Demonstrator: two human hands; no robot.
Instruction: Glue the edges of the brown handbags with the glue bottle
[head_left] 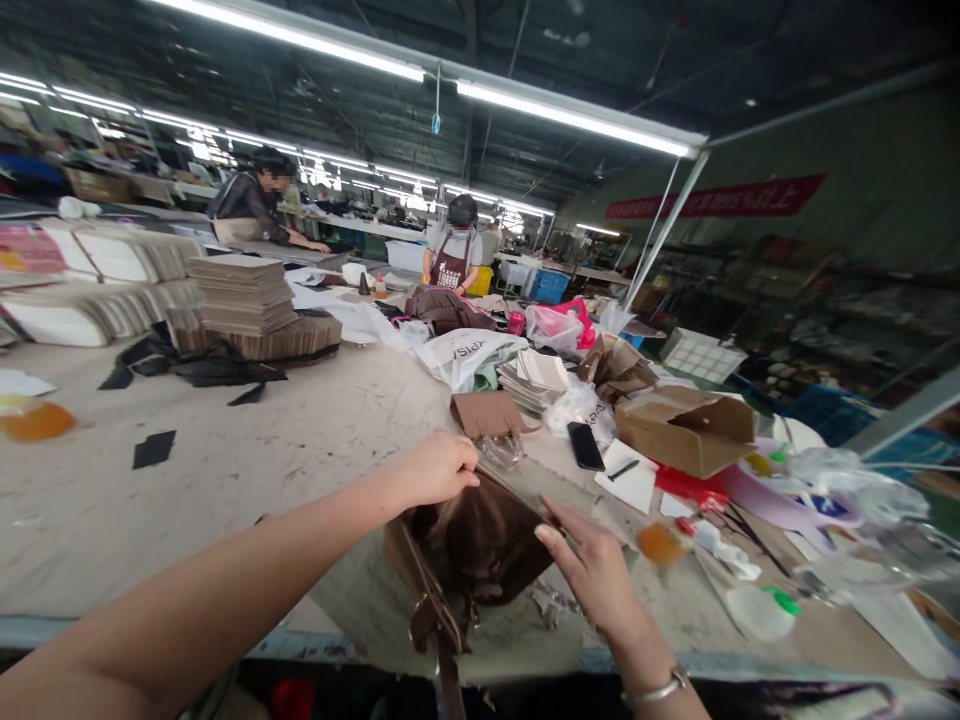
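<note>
The brown bag [480, 545] lies at the near edge of the worktable [360, 410], right in front of the person, its mouth gaping and a strap [448, 680] hanging down past the table's edge; the left hand [442, 472] reaches across from the side, its fingers curled tight on the far rim of the bag; the right hand [596, 565] is loosely open at the bag's right edge, thumb parted from the fingers — whether it has any grip on the material I cannot tell from here; a bracelet [661, 690] circles that wrist.

Just beyond the left hand sits a flat brown panel [487, 412]; to the right of it lie a black phone [585, 446] and a pen [623, 470] on white paper [636, 490], with an open cardboard box [686, 430] behind; nearer, to the right of the right hand, are a container of orange liquid [661, 543] and a green-capped bottle [763, 612] on its side.

Over on the left side of the table, a stack of brown pieces [244, 295] stands behind black strips [210, 368]; farther back, a co-worker in a dark apron [454, 262] faces this way — another person [251, 210] leans over a table to the left.
</note>
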